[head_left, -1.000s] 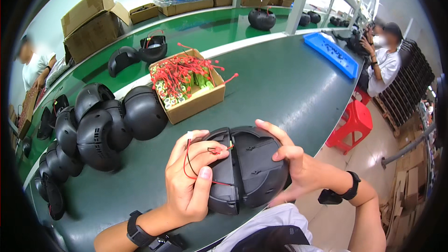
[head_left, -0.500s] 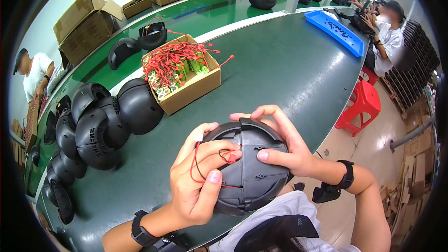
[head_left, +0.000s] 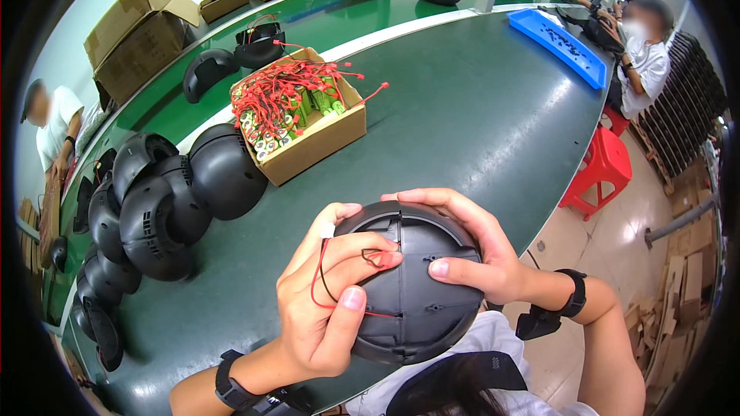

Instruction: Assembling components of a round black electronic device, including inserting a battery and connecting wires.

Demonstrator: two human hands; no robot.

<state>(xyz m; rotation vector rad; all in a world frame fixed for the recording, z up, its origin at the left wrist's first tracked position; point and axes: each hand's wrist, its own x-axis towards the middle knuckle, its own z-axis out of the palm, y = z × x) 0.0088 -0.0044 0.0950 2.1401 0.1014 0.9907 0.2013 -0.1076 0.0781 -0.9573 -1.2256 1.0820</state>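
Note:
Above the near edge of the table, a round black plastic shell (head_left: pixel 420 322) is gripped between my two hands, its ribbed, seamed side facing up. My left hand (head_left: pixel 316 289) is closed on its left side, the thumb lying over a red wire. Beneath my left fingertips is a small red connector (head_left: pixel 381 260). Red and black wires (head_left: pixel 317 281) loop over the fingers to a white plug (head_left: pixel 327 230) by the index finger. Around the right rim, my right hand (head_left: pixel 489 254) is wrapped, its thumb resting on the upper face. The shell's underside is hidden.
Black rounded shells (head_left: pixel 158 219) are heaped at the left. Beyond them stands a cardboard box (head_left: pixel 316 150) of green battery packs with red leads. A blue tray (head_left: pixel 559 46) of small dark parts lies far right, near a seated co-worker (head_left: pixel 644 54) and a red stool (head_left: pixel 601 169).
My right fingers have come down from being raised and now lie along the shell's top rim. The shell sits slightly lower; my left hand keeps nearly the same hold.

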